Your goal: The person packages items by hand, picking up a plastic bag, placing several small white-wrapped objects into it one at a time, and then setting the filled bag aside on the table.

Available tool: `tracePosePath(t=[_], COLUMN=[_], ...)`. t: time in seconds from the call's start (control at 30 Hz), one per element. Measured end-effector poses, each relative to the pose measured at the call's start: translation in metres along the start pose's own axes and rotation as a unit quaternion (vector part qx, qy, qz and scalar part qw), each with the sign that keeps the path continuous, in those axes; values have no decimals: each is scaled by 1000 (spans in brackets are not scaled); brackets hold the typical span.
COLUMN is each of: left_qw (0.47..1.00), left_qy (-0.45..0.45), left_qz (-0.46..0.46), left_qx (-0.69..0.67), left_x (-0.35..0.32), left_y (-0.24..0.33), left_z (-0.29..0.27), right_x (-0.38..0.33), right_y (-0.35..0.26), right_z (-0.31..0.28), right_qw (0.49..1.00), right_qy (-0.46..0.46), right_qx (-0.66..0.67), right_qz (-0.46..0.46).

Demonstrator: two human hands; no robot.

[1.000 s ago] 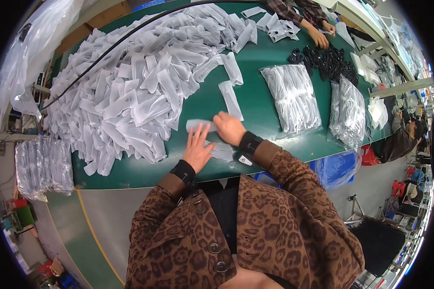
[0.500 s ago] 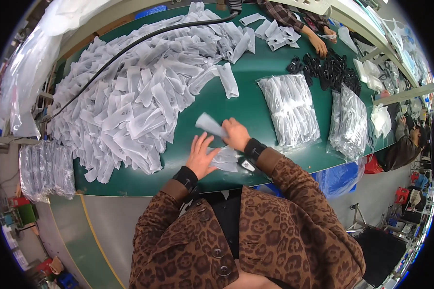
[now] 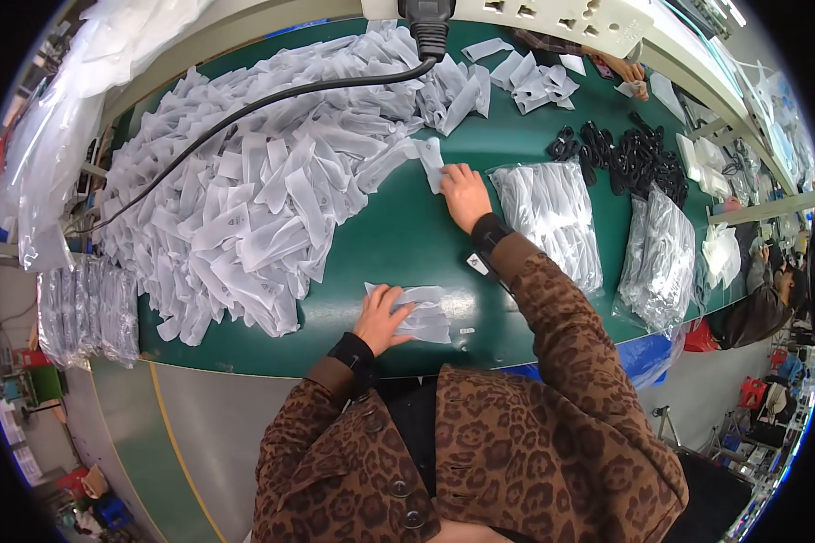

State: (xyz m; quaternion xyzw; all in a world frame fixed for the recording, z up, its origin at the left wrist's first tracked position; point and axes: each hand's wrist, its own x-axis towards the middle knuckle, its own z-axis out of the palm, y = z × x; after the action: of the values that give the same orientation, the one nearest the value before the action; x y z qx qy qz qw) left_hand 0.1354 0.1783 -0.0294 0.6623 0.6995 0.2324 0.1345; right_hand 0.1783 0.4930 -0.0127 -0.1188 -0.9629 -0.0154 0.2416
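Note:
My left hand (image 3: 380, 321) rests with fingers apart on a small fanned stack of frosted plastic pouches (image 3: 430, 317) near the table's front edge. Farther out, my right hand (image 3: 465, 196) has its fingers closed at the edge of a single frosted pouch (image 3: 430, 161). That pouch lies at the right end of a large heap of similar pouches (image 3: 254, 199). The right thumb is mostly hidden. Beside my right wrist is a small white tag (image 3: 477, 263).
Clear bags packed with pouches (image 3: 552, 222) and another bundle (image 3: 656, 258) lie to the right on the green table (image 3: 398, 240). Black coiled cables (image 3: 620, 154) sit behind them, near a co-worker's hand (image 3: 638, 81). A black power cord (image 3: 290, 90) hangs over the heap from a power strip (image 3: 561, 23).
My right hand has gone from beside my left hand out to the pouch by the heap. The pouch it held is no longer in it. My left hand now lies on the stack.

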Motion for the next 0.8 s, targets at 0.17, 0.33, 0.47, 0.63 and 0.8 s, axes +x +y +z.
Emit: tracePosePath(t=[0.17, 0.33, 0.47, 0.63, 0.8], left_qw=[1000, 1000, 1000, 1000, 999], left_qy=[8, 8, 5, -7, -6], left_qz=[-6, -3, -10, -2, 4], left_qx=[4, -26, -25, -13, -35], left_x=[-8, 5, 6, 8, 15], left_y=[4, 9, 11, 9, 8], left_z=[1, 11, 3, -6, -5], right_x=[27, 19, -6, -29, -23], right_y=[-38, -58, -67, -67, -62], right_z=[-61, -46, -35, -15, -20], right_qw=[993, 967, 951, 984, 986], right_qy=[-23, -79, -78, -35, -136], right_qx=[111, 240, 292, 172, 89], right_qz=[39, 34, 73, 38, 43])
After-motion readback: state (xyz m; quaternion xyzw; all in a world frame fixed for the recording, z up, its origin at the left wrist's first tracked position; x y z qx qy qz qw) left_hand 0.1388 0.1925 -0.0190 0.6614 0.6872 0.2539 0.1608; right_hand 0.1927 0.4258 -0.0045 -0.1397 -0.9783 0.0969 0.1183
